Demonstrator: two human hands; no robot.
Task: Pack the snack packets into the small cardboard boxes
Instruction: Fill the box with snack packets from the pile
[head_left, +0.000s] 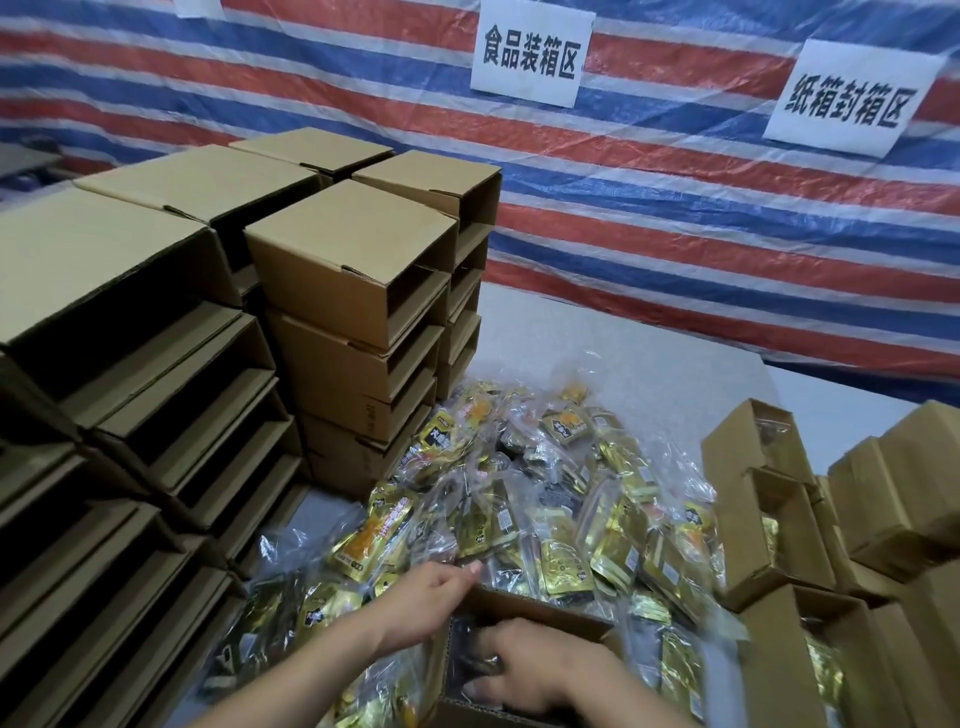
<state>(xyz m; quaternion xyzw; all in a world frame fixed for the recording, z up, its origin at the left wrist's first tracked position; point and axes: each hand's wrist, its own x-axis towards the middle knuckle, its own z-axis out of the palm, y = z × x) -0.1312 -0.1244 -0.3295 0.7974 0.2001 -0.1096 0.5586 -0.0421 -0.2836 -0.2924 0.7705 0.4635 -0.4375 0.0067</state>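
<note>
both hands work at one small open brown cardboard box (524, 610) at the bottom middle of the head view. left hand (434, 590) rests on the far left corner of this box, thumb stretched along the rim and the other fingers bent over the edge, so it grips the box wall. right hand (524, 665) is inside the box, palm down, fingers spread and quite straight, pressing on dark and clear plastic snack packets (467, 660) that already lie in it; it does not grip them.

just behind the box and around it, a big loose pile of gold, yellow and black snack packets in clear plastic bags (545, 493) covers the pale grey table (623, 343). some packets touch the far wall of the box.

on the left, tall stacks of empty brown cardboard boxes lying on their sides (332, 291) stand in several rows, openings facing right. on the right, a group of small brown cardboard boxes with packets inside (769, 525) stand upright close together, near the pile.

behind the table hangs a red, white and blue striped plastic sheet (675, 182) with two white paper signs with black chinese letters (532, 52).
</note>
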